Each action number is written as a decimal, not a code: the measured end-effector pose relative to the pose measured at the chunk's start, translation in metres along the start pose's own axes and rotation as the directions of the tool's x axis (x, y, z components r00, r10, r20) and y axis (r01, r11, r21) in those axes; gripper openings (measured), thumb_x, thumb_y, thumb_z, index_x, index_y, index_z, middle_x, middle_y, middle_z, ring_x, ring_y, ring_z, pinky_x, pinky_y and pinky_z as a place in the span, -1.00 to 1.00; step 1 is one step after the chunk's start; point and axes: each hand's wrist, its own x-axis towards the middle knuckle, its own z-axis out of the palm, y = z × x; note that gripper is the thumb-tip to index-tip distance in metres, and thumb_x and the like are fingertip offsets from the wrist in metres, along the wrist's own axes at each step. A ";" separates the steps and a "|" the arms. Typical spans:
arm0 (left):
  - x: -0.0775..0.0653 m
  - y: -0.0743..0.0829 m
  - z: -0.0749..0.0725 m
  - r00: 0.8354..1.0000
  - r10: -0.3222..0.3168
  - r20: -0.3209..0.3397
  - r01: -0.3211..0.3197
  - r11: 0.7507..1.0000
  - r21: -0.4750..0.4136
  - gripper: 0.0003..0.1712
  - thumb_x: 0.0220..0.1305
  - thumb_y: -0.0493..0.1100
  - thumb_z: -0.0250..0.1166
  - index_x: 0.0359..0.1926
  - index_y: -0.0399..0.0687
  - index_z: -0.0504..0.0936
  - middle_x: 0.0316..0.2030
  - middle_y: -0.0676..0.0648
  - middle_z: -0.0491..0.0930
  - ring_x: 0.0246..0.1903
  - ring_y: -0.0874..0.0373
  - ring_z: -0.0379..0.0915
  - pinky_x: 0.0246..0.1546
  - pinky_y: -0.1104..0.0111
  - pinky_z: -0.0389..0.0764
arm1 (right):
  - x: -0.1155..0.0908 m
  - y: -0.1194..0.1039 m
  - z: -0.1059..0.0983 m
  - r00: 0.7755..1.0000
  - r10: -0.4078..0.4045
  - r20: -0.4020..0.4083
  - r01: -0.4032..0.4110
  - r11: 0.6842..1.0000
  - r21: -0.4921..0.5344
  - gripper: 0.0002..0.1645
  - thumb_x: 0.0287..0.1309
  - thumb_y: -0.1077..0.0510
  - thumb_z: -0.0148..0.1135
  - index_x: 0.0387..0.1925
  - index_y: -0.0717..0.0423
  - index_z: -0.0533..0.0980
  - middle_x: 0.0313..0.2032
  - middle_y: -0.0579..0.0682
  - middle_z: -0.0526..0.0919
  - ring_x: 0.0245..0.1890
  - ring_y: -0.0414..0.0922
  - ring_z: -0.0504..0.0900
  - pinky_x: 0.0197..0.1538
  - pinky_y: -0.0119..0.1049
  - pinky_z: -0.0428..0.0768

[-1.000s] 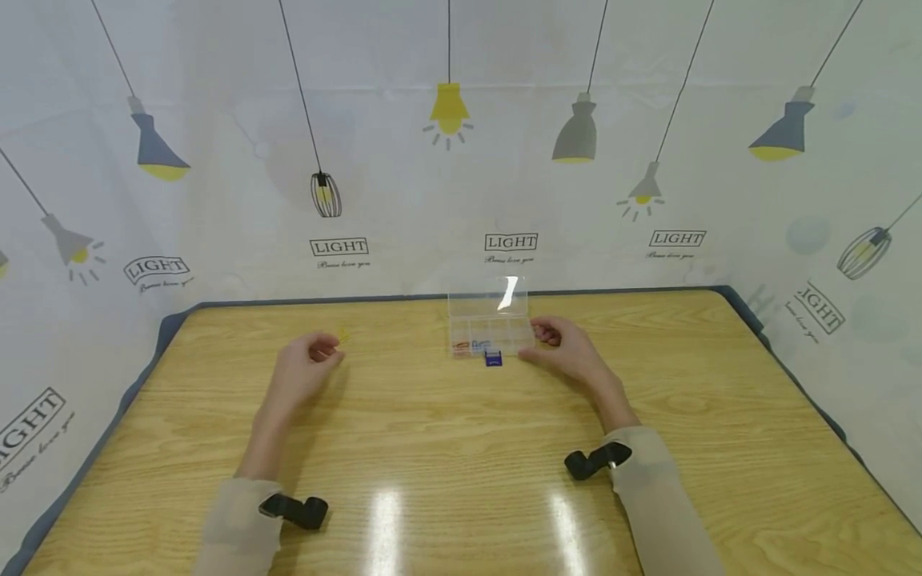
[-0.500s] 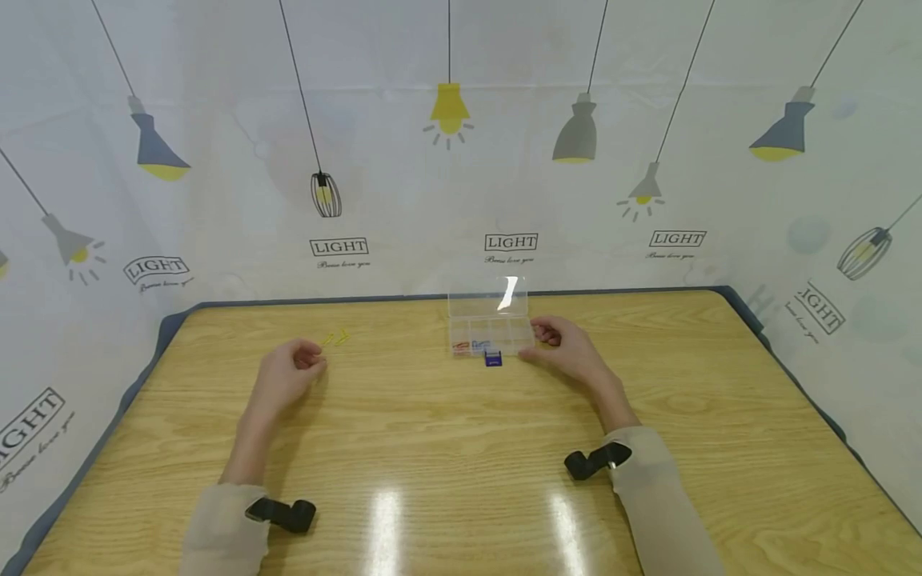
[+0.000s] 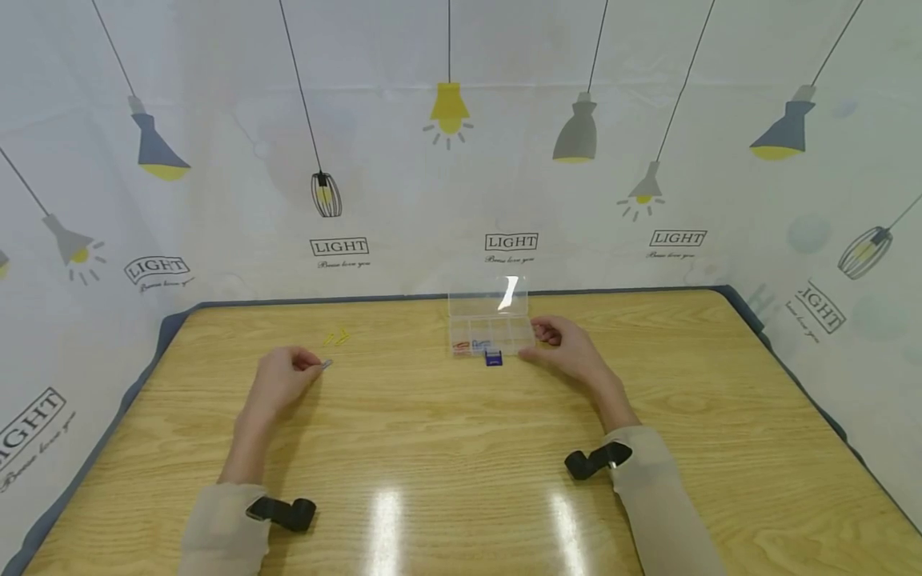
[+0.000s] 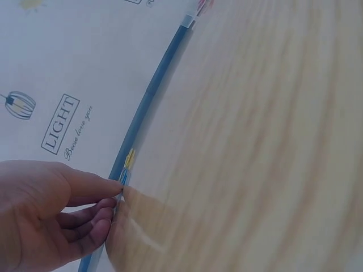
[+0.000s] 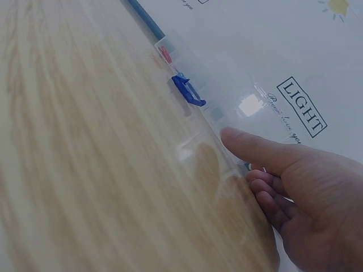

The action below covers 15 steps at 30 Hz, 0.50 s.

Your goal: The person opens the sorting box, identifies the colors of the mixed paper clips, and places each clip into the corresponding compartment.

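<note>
In the head view, the left hand (image 3: 284,376) pinches a small blue paper clip (image 3: 327,364) between thumb and fingers, low over the table. The left wrist view shows the same blue clip (image 4: 125,175) at the fingertips. Several yellow clips (image 3: 336,338) lie on the wood just beyond that hand. The right hand (image 3: 569,348) grips the right end of a clear plastic divided box (image 3: 515,340), whose lid (image 3: 479,302) stands raised at the back. Red clips (image 3: 461,347) and blue clips (image 3: 480,346) lie in its left front compartments.
A dark blue catch (image 3: 493,358) sticks out at the box's front edge. Beneath everything is a wood-grain table (image 3: 446,432) with a dark blue edge (image 3: 324,301). A white printed curtain (image 3: 389,176) stands behind it and at both sides.
The left hand has moved left and towards the person, away from the yellow clips, and now pinches a blue paper clip. The right hand and box have stayed put.
</note>
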 end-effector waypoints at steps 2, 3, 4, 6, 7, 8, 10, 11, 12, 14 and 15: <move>0.000 0.001 0.000 1.000 -0.013 0.005 0.013 1.000 0.003 -0.81 0.36 -0.27 0.26 -0.18 -0.37 0.67 -0.28 -0.23 0.66 -0.28 -0.02 0.53 -0.27 0.26 0.50 | 0.000 0.000 0.000 1.000 0.001 0.001 -0.001 1.000 -0.003 -0.18 0.07 -0.03 0.55 0.30 0.19 0.44 0.00 0.09 0.56 -0.02 0.01 0.48 0.15 -0.11 0.47; 0.000 0.001 0.000 1.000 -0.017 0.008 0.017 1.000 0.002 -0.81 0.36 -0.28 0.26 -0.17 -0.38 0.67 -0.27 -0.25 0.66 -0.28 -0.03 0.53 -0.26 0.23 0.51 | 0.000 0.000 0.000 1.000 0.003 0.002 -0.003 1.000 -0.005 -0.17 0.07 -0.04 0.55 0.30 0.19 0.44 0.00 0.09 0.56 -0.01 0.01 0.48 0.15 -0.11 0.47; 0.000 0.001 0.000 1.000 -0.023 0.009 0.023 1.000 0.001 -0.81 0.36 -0.28 0.26 -0.17 -0.39 0.67 -0.26 -0.25 0.66 -0.27 -0.04 0.53 -0.24 0.21 0.52 | 0.000 0.000 0.000 1.000 0.005 0.002 -0.005 1.000 -0.004 -0.16 0.07 -0.05 0.55 0.31 0.19 0.44 0.01 0.09 0.56 -0.01 0.01 0.48 0.15 -0.10 0.47; 0.000 0.001 0.000 0.999 -0.031 0.008 0.031 1.000 -0.002 -0.82 0.36 -0.29 0.25 -0.16 -0.39 0.66 -0.25 -0.27 0.66 -0.25 -0.07 0.53 -0.19 0.15 0.54 | 0.000 0.000 0.000 1.000 0.012 0.002 -0.012 1.000 -0.003 -0.14 0.07 -0.06 0.55 0.32 0.18 0.43 0.02 0.09 0.56 0.00 0.01 0.48 0.16 -0.10 0.46; 0.000 0.001 0.000 0.999 -0.033 0.007 0.033 0.999 -0.005 -0.82 0.36 -0.30 0.25 -0.16 -0.39 0.66 -0.24 -0.28 0.66 -0.24 -0.08 0.54 -0.17 0.13 0.55 | 0.000 0.000 0.000 1.000 0.014 0.003 -0.014 1.000 -0.002 -0.13 0.06 -0.07 0.55 0.33 0.18 0.43 0.02 0.09 0.56 0.00 0.01 0.48 0.17 -0.09 0.46; 0.000 0.001 0.000 0.999 -0.033 0.004 0.033 0.999 -0.005 -0.82 0.36 -0.29 0.25 -0.17 -0.39 0.67 -0.24 -0.28 0.66 -0.23 -0.09 0.54 -0.15 0.10 0.55 | 0.000 0.000 0.001 1.000 0.016 0.003 -0.016 1.000 -0.001 -0.13 0.06 -0.07 0.55 0.33 0.18 0.43 0.02 0.09 0.56 0.00 0.01 0.48 0.17 -0.09 0.46; -0.001 0.002 0.001 1.000 -0.026 -0.005 0.026 1.000 -0.004 -0.82 0.36 -0.29 0.26 -0.17 -0.39 0.67 -0.23 -0.29 0.67 -0.21 -0.11 0.55 -0.11 0.07 0.56 | 0.000 0.000 0.001 1.000 0.017 0.003 -0.017 1.000 0.002 -0.13 0.06 -0.07 0.55 0.32 0.18 0.43 0.02 0.09 0.55 0.00 0.02 0.48 0.17 -0.09 0.46; -0.001 0.002 0.001 1.000 -0.020 -0.009 0.020 1.000 -0.003 -0.82 0.37 -0.29 0.26 -0.17 -0.39 0.67 -0.23 -0.29 0.67 -0.20 -0.12 0.56 -0.10 0.05 0.56 | -0.001 0.000 0.001 1.000 0.017 0.003 -0.017 1.000 0.001 -0.14 0.06 -0.07 0.55 0.32 0.18 0.43 0.02 0.09 0.56 0.00 0.02 0.48 0.17 -0.08 0.46; 0.000 0.003 0.001 1.000 -0.015 -0.014 0.015 1.000 -0.002 -0.82 0.37 -0.29 0.26 -0.17 -0.39 0.67 -0.23 -0.29 0.67 -0.20 -0.12 0.56 -0.10 0.05 0.56 | -0.001 0.000 0.001 1.000 0.017 0.004 -0.017 1.000 0.001 -0.14 0.06 -0.07 0.55 0.32 0.18 0.43 0.02 0.09 0.56 0.00 0.02 0.48 0.17 -0.08 0.46; 0.000 0.004 0.001 1.000 -0.002 -0.024 0.002 1.000 0.001 -0.82 0.37 -0.29 0.26 -0.18 -0.39 0.67 -0.23 -0.30 0.67 -0.20 -0.13 0.56 -0.09 0.04 0.56 | -0.001 0.000 0.000 1.000 0.017 0.003 -0.017 1.000 -0.003 -0.15 0.06 -0.06 0.55 0.32 0.18 0.43 0.01 0.09 0.56 0.00 0.01 0.48 0.16 -0.09 0.47; 0.000 0.005 0.001 1.000 0.004 -0.029 -0.004 1.000 0.000 -0.82 0.37 -0.29 0.25 -0.17 -0.40 0.67 -0.23 -0.30 0.67 -0.20 -0.13 0.56 -0.10 0.04 0.56 | -0.001 0.001 0.000 1.000 0.018 0.002 -0.018 1.000 -0.003 -0.15 0.06 -0.06 0.55 0.32 0.17 0.43 0.01 0.08 0.56 -0.01 0.01 0.48 0.16 -0.09 0.47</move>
